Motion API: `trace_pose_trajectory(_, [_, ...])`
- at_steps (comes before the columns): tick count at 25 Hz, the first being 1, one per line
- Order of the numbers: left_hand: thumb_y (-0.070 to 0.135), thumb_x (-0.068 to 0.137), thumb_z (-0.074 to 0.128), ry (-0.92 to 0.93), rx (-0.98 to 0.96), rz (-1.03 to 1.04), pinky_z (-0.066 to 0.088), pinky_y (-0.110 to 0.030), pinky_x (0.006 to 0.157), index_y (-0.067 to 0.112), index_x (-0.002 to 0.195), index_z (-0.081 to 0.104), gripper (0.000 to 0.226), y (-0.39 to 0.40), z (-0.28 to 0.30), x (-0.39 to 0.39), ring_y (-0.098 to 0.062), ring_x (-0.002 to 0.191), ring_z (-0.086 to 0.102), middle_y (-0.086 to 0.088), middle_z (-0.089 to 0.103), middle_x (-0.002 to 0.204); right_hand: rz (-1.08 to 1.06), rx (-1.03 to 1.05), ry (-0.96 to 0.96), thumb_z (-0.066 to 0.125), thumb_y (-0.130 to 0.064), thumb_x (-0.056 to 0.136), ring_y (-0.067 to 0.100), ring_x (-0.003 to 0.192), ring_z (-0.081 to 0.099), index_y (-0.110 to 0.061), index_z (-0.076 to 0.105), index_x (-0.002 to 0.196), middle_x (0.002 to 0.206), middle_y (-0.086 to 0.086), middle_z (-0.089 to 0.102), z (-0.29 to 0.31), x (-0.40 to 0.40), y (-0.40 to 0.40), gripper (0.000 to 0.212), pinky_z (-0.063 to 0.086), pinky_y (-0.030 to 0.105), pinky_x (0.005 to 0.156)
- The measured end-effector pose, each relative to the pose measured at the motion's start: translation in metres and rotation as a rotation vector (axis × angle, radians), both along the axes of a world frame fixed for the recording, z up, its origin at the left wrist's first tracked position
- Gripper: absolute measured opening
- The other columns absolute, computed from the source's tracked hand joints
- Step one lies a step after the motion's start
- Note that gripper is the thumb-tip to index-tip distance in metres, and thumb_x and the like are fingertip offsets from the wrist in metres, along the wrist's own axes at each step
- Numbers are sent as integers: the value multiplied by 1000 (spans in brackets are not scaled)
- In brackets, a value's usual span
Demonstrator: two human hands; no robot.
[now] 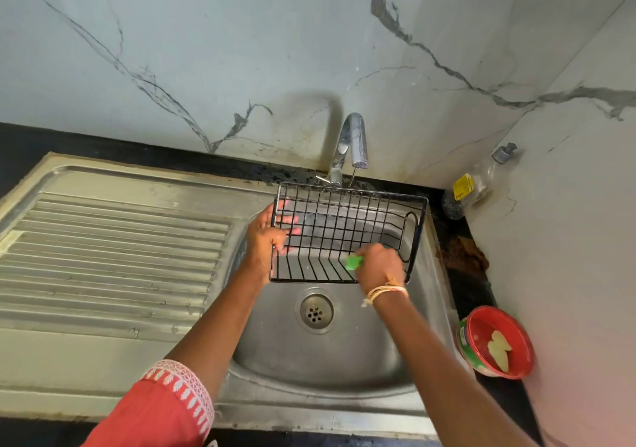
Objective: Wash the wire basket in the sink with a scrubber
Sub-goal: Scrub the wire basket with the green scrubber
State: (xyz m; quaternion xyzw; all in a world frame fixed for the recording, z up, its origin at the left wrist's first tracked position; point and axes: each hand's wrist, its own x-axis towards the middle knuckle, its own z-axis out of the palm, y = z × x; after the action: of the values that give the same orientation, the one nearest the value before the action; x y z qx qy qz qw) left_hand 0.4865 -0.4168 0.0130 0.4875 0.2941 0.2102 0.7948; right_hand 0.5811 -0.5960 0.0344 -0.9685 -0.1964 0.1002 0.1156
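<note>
A black wire basket (347, 219) is held above the steel sink bowl (275, 353), tilted toward me, its far edge under the tap (352, 144). My left hand (266, 236) grips the basket's left end, fingers reaching through the wires. My right hand (378, 264) holds a green scrubber (354, 262) against the basket's near right wires. A thin stream of water falls from the tap's spout.
A ribbed steel draining board (113, 257) stretches to the left. A red bowl (497, 341) with a pale soap piece sits on the black counter at right. A clear bottle (475, 185) stands in the corner by the marble wall. The drain (316, 310) lies below the basket.
</note>
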Motion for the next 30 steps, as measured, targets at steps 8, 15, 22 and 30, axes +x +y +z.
trace_pose_trajectory(8, [0, 43, 43, 22, 51, 14, 37, -37, 59, 15, 126, 61, 86, 3, -3, -4, -37, 95, 67, -15, 70, 104, 330, 114, 10, 53, 1, 79, 26, 93, 68, -26, 71, 111, 100, 6, 74, -6, -30, 10, 46, 55, 35, 81])
trace_pose_trajectory(15, [0, 41, 41, 26, -29, -37, 41, -23, 47, 10, 116, 62, 78, -20, 1, 4, -20, 73, 67, -15, 67, 94, 62, 122, 119, 60, -17, 86, 27, 93, 67, -18, 69, 106, 99, 10, 72, -4, -55, 41, 22, 54, 32, 80])
trace_pose_trajectory(22, [3, 40, 41, 129, -63, -59, 44, -38, 71, 16, 127, 60, 90, -6, -9, -15, -33, 101, 65, -20, 65, 118, 247, 12, 104, 60, -4, 85, 22, 97, 66, -20, 70, 111, 109, 6, 70, -18, -10, -5, 32, 50, 29, 85])
trace_pose_trajectory(30, [1, 41, 41, 124, 1, -49, 36, -35, 62, 7, 129, 57, 90, -10, -4, -9, -34, 90, 64, -20, 65, 109, 345, 393, 131, 38, 14, 69, 17, 84, 64, -18, 76, 93, 84, -2, 72, -18, -70, 35, 55, 50, 25, 82])
